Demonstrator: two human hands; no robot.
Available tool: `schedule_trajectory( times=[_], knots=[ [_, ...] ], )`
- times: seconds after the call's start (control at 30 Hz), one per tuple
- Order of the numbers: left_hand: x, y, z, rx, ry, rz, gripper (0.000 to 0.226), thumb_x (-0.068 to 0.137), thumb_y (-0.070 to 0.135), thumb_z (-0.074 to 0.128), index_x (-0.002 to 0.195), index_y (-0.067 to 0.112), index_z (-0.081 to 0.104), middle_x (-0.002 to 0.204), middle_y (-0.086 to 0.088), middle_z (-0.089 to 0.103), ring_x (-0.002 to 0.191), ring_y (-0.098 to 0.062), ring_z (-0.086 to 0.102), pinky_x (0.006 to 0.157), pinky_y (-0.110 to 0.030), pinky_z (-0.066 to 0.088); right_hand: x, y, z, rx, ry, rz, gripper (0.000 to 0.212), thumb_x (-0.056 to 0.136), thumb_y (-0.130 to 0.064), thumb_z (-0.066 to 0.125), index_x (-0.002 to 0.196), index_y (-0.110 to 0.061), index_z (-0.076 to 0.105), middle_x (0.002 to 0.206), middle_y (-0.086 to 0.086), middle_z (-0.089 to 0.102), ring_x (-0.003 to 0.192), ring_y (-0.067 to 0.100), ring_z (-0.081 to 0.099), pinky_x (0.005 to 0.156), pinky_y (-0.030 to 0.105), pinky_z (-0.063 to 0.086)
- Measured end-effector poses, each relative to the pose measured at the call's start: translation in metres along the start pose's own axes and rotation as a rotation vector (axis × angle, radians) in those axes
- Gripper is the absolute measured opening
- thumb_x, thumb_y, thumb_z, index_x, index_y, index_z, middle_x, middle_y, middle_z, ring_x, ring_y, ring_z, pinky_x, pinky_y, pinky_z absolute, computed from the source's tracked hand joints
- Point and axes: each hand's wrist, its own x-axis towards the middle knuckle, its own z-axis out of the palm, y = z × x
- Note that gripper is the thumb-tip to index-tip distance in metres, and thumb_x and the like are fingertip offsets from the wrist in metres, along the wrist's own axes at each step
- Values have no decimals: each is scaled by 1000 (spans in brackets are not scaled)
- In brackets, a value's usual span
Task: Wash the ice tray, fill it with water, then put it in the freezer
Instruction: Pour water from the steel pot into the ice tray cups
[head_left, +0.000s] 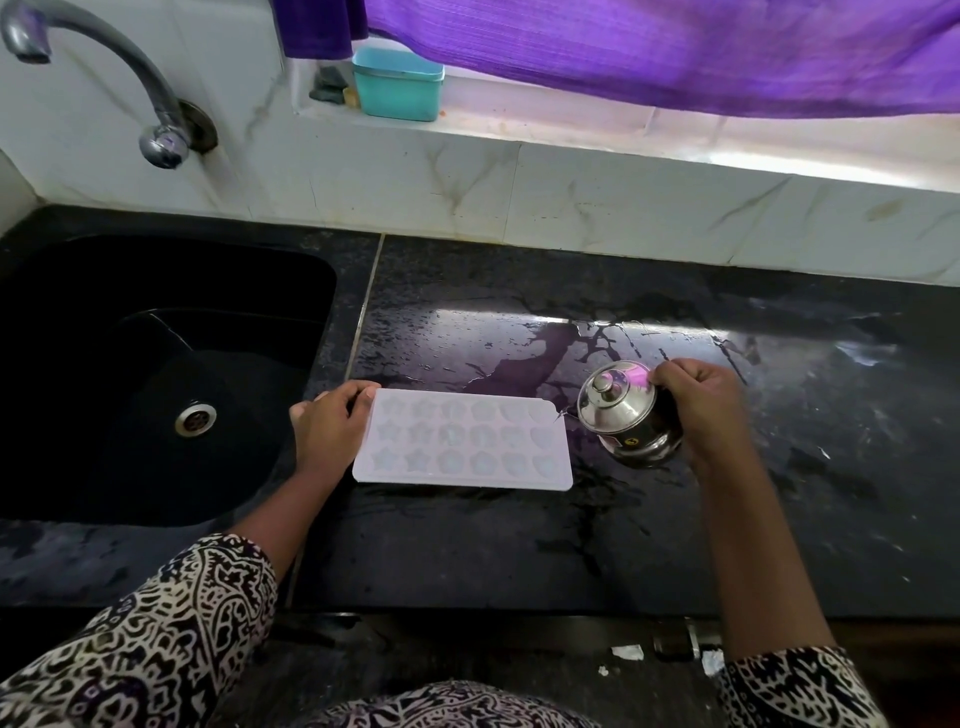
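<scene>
Left hand (327, 426) grip pinches ice tray (462, 441) edge; right hand (701, 405) grip clasps tilted steel pot (623, 410).

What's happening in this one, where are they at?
A person stands at a wet black countertop beside a sink. The left hand steadies the left end of a pale ice tray lying flat on the counter. The right hand holds a small lidded steel pot tipped toward the tray's right end, apparently to fill it. Whether water is flowing can't be told.

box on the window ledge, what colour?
Teal, lid a lighter blue: the box shows clearly in the head view.
</scene>
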Motion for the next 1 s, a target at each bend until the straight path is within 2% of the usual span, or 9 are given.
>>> schedule_trajectory(
  times=[0.1,0.57,0.8,1.0],
  knots=[
    [-2,4,0,68,18,-7,23,98,32,48,104,28,70,93,2,73,99,-20,63,89,-33,26,0,-1,0,-16,4,-12,38,78,-1,59,47,-12,39,34,-11,33,33,5,29,37,13,30],
    [-1,5,0,70,23,-11,22,98,34,48,102,30,69,88,4,73,97,-19,63,85,-31,23,5,-4,6,14,-4,27,34,79,-1,58,50,-10,44,34,-11,38,32,3,35,37,12,32],
    [-2,8,-2,67,20,-17,22,97,33,49,101,30,70,86,5,73,96,-18,64,86,-31,23,13,-5,13,51,20,36,34,77,1,58,49,-10,41,34,-10,33,33,5,29,37,13,29],
    [-2,9,-3,66,16,-20,21,97,33,49,101,30,70,87,6,72,96,-17,63,84,-29,20,19,-8,17,30,21,34,32,77,-1,59,51,-9,43,35,-9,35,34,4,32,38,13,31]
  ],
)
